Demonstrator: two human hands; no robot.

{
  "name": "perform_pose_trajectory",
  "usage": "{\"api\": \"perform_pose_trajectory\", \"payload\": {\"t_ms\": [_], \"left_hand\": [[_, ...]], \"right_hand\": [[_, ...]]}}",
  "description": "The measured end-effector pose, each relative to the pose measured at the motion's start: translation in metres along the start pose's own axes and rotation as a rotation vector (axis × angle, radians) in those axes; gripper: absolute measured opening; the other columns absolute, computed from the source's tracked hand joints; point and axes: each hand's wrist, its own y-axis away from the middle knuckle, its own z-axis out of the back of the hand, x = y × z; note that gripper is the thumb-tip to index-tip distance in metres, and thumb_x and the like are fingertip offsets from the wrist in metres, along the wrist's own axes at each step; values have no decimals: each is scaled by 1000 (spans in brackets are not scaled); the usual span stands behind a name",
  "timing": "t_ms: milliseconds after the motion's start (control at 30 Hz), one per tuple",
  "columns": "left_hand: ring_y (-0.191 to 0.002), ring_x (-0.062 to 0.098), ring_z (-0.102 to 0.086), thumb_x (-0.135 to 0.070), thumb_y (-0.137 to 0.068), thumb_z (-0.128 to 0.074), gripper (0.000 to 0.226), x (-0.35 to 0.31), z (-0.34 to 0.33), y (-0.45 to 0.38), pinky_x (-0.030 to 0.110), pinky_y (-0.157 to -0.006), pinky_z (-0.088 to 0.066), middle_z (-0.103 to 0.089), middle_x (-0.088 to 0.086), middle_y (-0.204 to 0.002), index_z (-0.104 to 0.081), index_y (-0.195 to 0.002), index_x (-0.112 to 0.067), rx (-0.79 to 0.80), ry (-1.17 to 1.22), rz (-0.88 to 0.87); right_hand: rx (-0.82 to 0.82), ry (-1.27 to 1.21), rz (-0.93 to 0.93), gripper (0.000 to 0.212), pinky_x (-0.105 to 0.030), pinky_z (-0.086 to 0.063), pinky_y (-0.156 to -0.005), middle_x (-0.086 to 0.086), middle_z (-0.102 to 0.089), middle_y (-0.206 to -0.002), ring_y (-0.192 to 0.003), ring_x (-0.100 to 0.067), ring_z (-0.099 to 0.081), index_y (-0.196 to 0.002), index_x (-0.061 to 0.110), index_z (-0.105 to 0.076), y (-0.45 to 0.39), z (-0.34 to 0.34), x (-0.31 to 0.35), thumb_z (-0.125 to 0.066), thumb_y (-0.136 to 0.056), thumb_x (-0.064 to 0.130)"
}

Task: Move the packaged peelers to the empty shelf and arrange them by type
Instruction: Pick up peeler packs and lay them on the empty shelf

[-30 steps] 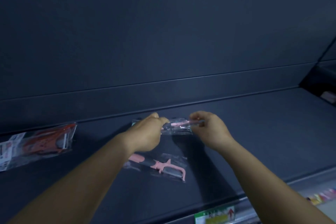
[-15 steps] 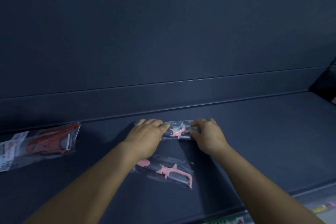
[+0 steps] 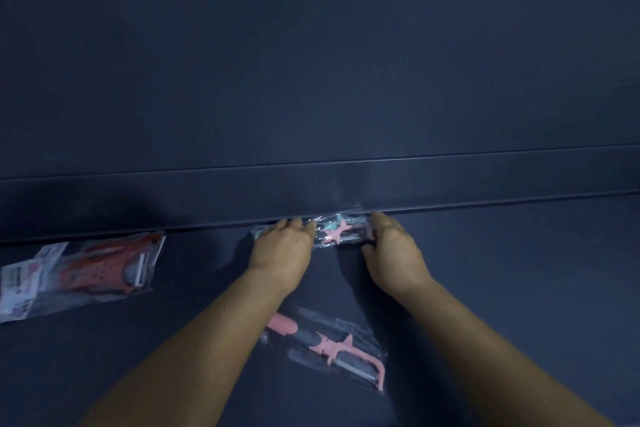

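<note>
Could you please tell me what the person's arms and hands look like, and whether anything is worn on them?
Both forearms are bare as far as the picture shows, with no sleeves in view. The left hand and right hand wear no gloves, and no watch, bracelet or ring is visible. The dim light hides finer detail.

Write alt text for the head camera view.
Both hands, left hand and right hand, press a clear-packaged pink and teal peeler flat against the back of a dark shelf. A pink peeler pack lies nearer; an orange peeler pack lies far left.
</note>
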Motion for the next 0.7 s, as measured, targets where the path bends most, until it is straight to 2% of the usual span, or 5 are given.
{"api": "perform_pose_trajectory", "payload": {"t_ms": [100, 200, 400, 533, 700], "left_hand": [[-140, 27, -28, 2, -93, -41, 63, 4, 0, -4, 38, -113, -30, -31, 8, -150, -22, -150, -16, -16, 40, 2], [-144, 24, -19, -16, -98, -47, 57, 8, 4, 10, 37, -116, -22, -26, 3, -153, -24, -149, -21, -50, 142, -98], [-121, 4, -43, -46, -88, -60, 46, 19, 14, 68, 22, -102, -39, -41, -15, -130, -54, -131, -32, 158, 388, -309], [-106, -1, -54, -35, -82, -71, 44, 27, 7, 87, 16, -95, -44, -44, -16, -123, -60, -124, -30, 244, 444, -321], [-100, 9, -47, -34, -89, -57, 20, 26, -1, 88, 34, -89, -46, -52, -11, -100, -66, -106, -28, 46, 315, -319]], "right_hand": [[66, 41, 81, 44, -30, -38, -100, -6, -45, -131, -123, -27, -43, -130, 16, -48, 10, 7, 8, -57, -87, 19], [193, 74, 167, 32, -29, -43, -95, -3, -52, -120, -113, -22, -50, -116, 20, -59, 25, 14, 14, -63, -85, 29], [282, 116, 215, 21, -28, -44, -85, -2, -59, -108, -102, -21, -56, -107, 22, -62, 48, 19, 19, -57, -87, 25], [344, 115, 207, 18, -31, -48, -84, 0, -61, -103, -96, -21, -59, -103, 24, -62, 62, 17, 25, -57, -86, 28], [361, 124, 197, 16, -30, -49, -78, 4, -61, -95, -91, -19, -59, -98, 24, -61, 71, 15, 24, -58, -84, 30]]}}
